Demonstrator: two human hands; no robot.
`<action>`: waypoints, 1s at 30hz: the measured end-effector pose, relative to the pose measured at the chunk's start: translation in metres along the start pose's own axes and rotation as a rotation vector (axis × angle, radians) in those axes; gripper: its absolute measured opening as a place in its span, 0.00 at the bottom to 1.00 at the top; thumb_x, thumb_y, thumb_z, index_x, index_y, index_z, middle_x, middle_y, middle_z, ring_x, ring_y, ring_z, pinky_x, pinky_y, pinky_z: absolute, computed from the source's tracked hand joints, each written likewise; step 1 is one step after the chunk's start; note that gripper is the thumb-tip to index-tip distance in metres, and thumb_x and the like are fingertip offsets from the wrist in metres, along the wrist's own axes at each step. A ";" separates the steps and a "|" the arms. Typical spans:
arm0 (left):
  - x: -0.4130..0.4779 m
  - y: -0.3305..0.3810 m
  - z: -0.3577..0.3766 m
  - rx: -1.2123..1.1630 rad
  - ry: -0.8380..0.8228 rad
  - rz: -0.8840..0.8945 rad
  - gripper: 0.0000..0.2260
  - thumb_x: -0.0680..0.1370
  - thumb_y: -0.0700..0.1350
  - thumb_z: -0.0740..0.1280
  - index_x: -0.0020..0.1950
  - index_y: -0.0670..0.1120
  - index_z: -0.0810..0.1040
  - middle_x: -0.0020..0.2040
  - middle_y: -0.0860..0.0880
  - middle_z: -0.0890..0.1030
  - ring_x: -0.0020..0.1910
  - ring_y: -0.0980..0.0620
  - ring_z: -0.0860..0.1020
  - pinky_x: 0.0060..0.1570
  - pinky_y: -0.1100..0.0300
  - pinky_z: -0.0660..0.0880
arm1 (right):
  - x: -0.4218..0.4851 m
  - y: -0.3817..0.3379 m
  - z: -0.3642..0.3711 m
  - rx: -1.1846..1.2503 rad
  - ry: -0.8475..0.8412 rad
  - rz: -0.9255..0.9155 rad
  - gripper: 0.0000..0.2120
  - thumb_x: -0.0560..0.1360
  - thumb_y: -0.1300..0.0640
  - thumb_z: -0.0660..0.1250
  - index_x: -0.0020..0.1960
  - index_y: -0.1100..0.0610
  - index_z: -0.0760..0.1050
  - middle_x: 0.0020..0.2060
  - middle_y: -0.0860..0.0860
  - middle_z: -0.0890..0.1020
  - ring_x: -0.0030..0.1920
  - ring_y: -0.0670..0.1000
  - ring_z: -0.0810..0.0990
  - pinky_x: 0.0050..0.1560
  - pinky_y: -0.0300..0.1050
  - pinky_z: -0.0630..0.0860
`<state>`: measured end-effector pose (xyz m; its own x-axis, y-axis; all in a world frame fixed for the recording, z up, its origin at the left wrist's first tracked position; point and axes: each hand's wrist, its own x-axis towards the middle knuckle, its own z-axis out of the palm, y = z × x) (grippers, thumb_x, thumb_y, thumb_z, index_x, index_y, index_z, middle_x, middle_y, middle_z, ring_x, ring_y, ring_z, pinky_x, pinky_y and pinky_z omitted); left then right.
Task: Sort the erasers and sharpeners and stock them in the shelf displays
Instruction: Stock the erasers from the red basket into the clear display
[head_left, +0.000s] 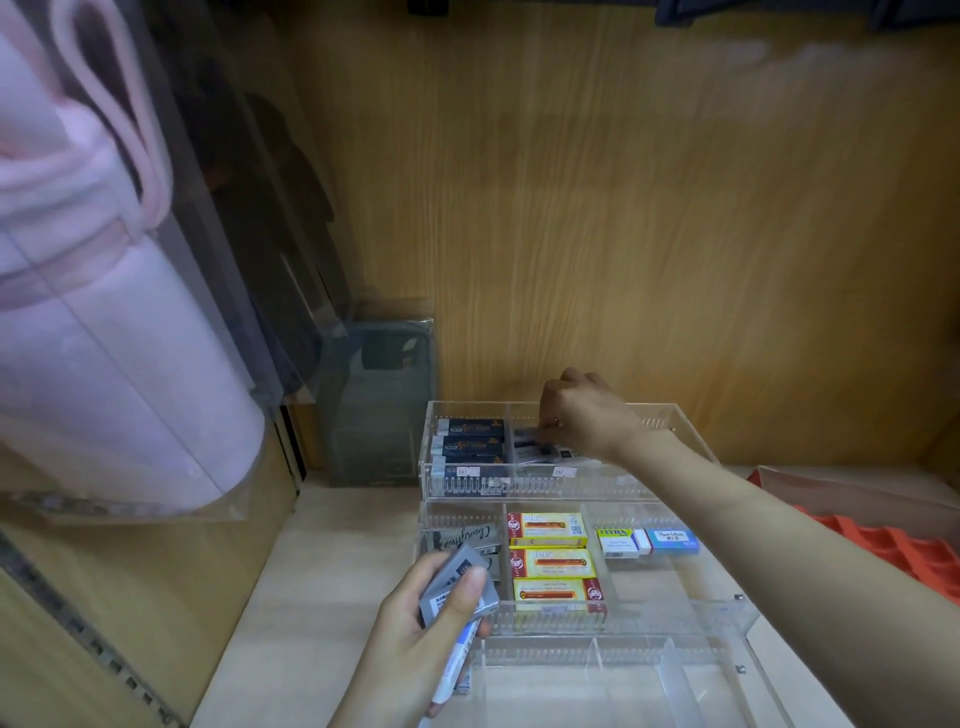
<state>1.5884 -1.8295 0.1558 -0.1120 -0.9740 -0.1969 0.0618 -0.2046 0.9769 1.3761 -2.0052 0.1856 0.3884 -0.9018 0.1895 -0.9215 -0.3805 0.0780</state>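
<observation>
A clear acrylic stepped display (675, 415) stands on the shelf. My right hand (582, 410) reaches into the top tier's middle compartment and pinches a black-and-white eraser (535, 448) there. Dark blue eraser boxes (470, 444) fill the top tier's left compartment. My left hand (415, 634) holds several grey erasers (457, 587) and a blue-and-white one (454, 660) near the display's front left. Yellow eraser boxes (550, 561) lie in the middle tier, with small white and blue erasers (647, 540) to their right.
The lowest tier's compartments (623, 691) hold nothing visible. A red moulded tray (893, 551) lies at the right. A grey packaged item (379, 395) leans at the back left. A pink bottle in clear packaging (104, 364) hangs at the left. A wooden panel backs the shelf.
</observation>
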 end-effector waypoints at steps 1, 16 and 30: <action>-0.001 0.001 0.000 -0.003 0.006 0.003 0.17 0.68 0.54 0.66 0.52 0.48 0.78 0.34 0.44 0.79 0.21 0.55 0.72 0.18 0.67 0.62 | -0.001 0.001 -0.001 0.005 -0.008 -0.010 0.10 0.75 0.49 0.66 0.47 0.55 0.82 0.50 0.49 0.79 0.56 0.53 0.69 0.53 0.44 0.60; -0.003 0.004 -0.002 0.016 0.009 0.020 0.17 0.67 0.55 0.66 0.52 0.50 0.79 0.34 0.46 0.80 0.22 0.56 0.73 0.18 0.67 0.62 | -0.004 -0.007 0.001 0.046 -0.024 0.040 0.17 0.70 0.41 0.68 0.52 0.52 0.82 0.51 0.52 0.76 0.59 0.55 0.67 0.62 0.47 0.59; -0.025 0.008 -0.007 0.031 -0.052 0.036 0.06 0.80 0.42 0.61 0.54 0.46 0.76 0.30 0.47 0.77 0.19 0.53 0.66 0.18 0.69 0.57 | -0.125 -0.022 -0.031 0.634 0.441 0.371 0.08 0.76 0.64 0.64 0.48 0.54 0.80 0.45 0.48 0.80 0.48 0.47 0.73 0.48 0.40 0.65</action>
<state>1.5990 -1.8071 0.1679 -0.1619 -0.9741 -0.1582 0.0364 -0.1661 0.9854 1.3479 -1.8776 0.1910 -0.0951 -0.8784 0.4684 -0.7627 -0.2380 -0.6014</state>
